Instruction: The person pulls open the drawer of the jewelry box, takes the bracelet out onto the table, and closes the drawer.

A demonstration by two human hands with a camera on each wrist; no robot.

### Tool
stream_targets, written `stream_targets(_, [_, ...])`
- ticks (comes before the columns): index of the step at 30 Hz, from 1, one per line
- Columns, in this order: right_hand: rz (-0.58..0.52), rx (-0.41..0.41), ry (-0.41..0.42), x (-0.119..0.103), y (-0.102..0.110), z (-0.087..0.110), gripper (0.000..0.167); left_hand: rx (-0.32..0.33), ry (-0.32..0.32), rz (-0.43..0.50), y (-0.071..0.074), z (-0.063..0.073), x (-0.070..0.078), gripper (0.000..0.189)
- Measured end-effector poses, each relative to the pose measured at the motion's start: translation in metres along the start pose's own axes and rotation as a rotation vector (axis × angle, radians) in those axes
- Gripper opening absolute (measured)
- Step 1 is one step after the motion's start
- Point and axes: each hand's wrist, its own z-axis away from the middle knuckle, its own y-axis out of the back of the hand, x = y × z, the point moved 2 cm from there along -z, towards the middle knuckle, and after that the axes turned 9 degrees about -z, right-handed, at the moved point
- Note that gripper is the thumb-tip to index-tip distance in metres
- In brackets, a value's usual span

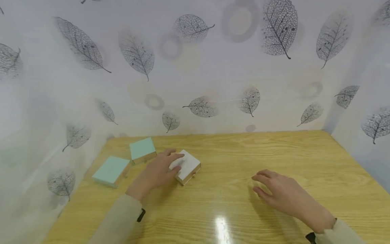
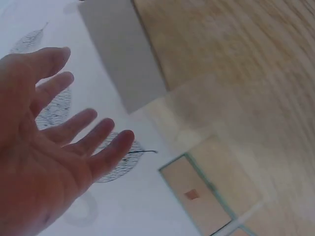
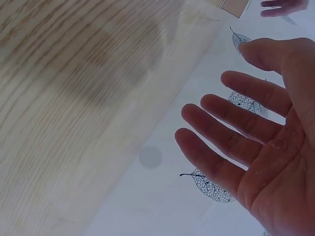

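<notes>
My left hand [image 1: 161, 171] reaches over the left edge of a small white-topped box [image 1: 190, 166] with tan sides. Its fingers are spread and loosely bent, and in the left wrist view the left hand [image 2: 64, 132] grips nothing. Whether a fingertip touches the box I cannot tell. My right hand [image 1: 281, 193] hovers over the table to the right, fingers relaxed. The right wrist view shows the right hand [image 3: 251, 132] with an empty palm. Left of the white box lie two mint-green boxes, one farther back [image 1: 142, 149] and one nearer [image 1: 112, 170].
The wood-grain table [image 1: 225, 196] ends at a pale wall covering [image 1: 213, 74] printed with grey leaves, which also closes off both sides. In the left wrist view a tan box side [image 2: 184, 189] with mint edges bears a small brown patch.
</notes>
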Motion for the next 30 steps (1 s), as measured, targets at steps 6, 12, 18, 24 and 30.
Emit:
stream_targets(6, [-0.039, -0.012, 0.068, -0.003, -0.004, -0.006, 0.027, -0.132, 0.032, 0.158, -0.010, 0.004, -0.012, 0.042])
stream_targets(12, [-0.042, -0.010, 0.098, -0.004, -0.005, -0.010, 0.027, -0.115, 0.061, 0.138, -0.012, 0.014, -0.004, 0.044])
stream_targets(18, [-0.048, -0.033, 0.068, -0.004, -0.005, -0.008, 0.025, -0.097, -0.001, 0.049, -0.011, 0.026, 0.020, 0.044])
stream_targets(24, [-0.050, -0.028, 0.074, -0.004, -0.007, -0.006, 0.025, -0.101, -0.011, 0.017, -0.002, 0.028, 0.029, 0.048])
stream_targets(30, [-0.086, -0.018, 0.116, -0.004, -0.011, -0.010, 0.026, -0.201, -0.129, 0.107, 0.000, 0.005, 0.020, 0.053])
